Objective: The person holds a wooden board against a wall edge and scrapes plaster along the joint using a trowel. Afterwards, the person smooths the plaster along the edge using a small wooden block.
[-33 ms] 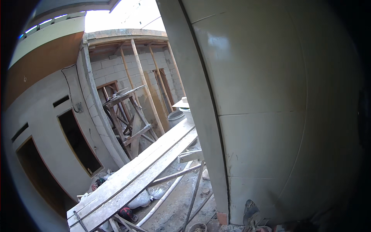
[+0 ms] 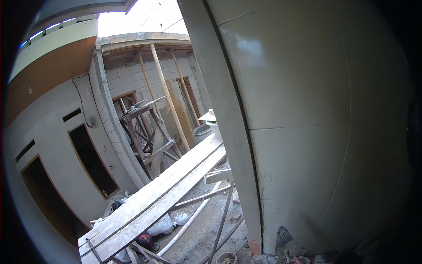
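Note:
Neither my left hand nor my right hand shows clearly in the head view. A trowel (image 2: pixel 285 240) with a grey, mortar-smeared blade stands at the lower edge, in front of the tiled wall (image 2: pixel 303 167). Beside its lower end is a small pinkish shape (image 2: pixel 300 260), cut off by the picture's edge; I cannot make out what it is. The large glossy tiles fill the right side, with thin joints between them. Left of the trowel, a reddish-brown piece (image 2: pixel 254 247) sits at the foot of the wall's grey edge.
Long scaffold planks (image 2: pixel 154 198) run diagonally across the left, over wooden supports. Beneath them lie white sacks (image 2: pixel 161 225) and a dark red-and-black item (image 2: pixel 147 241). A bucket (image 2: pixel 227 258) stands at the lower edge. Farther back are a wooden trestle (image 2: pixel 151 132), props (image 2: pixel 169 97) and a grey drum (image 2: pixel 202 133).
The view has shifted very slightly, so the background on the left sits a little farther right. Nothing has visibly been picked up or put down.

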Demonstrator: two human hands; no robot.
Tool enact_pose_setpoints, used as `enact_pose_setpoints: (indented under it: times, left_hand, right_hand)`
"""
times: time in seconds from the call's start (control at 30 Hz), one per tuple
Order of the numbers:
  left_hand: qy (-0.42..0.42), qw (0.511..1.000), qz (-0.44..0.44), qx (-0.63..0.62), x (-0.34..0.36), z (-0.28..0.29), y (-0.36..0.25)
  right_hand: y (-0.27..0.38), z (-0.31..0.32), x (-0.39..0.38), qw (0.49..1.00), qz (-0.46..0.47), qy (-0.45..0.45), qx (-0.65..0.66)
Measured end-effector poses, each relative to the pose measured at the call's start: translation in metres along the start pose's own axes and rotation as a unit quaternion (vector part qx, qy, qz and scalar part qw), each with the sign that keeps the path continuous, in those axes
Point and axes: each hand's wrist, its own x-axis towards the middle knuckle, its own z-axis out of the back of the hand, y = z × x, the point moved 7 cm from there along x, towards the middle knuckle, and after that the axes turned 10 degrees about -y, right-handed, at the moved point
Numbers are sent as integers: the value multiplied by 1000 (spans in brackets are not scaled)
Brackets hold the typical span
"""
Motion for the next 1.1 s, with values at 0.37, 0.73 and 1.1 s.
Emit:
enact_pose_setpoints:
  times: [0.37,0.73,1.1]
  left_hand:
    - [-52,996,75,-15,-38,1,-1]
    - [-68,991,109,-18,-51,8,-1]
    - [-58,993,105,-18,-25,-23,-16]
  right_hand:
    - [-72,-78,-4,968,-100,200,115]
    - [-99,-70,2,965,-169,162,117]
    - [-139,-38,10,980,-130,135,69]
